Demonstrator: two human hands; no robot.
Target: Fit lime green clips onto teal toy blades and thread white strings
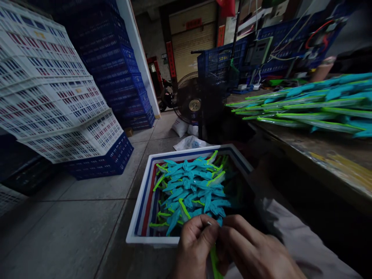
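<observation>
One lime-green strip [215, 262] is pinched in our left hand [195, 243]; our right hand [250, 244] curls beside it, but we cannot tell its hold. Ahead: white-rimmed bin [151, 240], turquoise pieces [190, 184].

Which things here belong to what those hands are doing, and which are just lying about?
Seemingly part of the job:
left hand and right hand
green piece between them
turquoise-and-green pieces
striped box holding those
probably similar pieces on the table

Seemingly just nearby:
fan
stacked white crates
stacked blue crates
pale bags
</observation>
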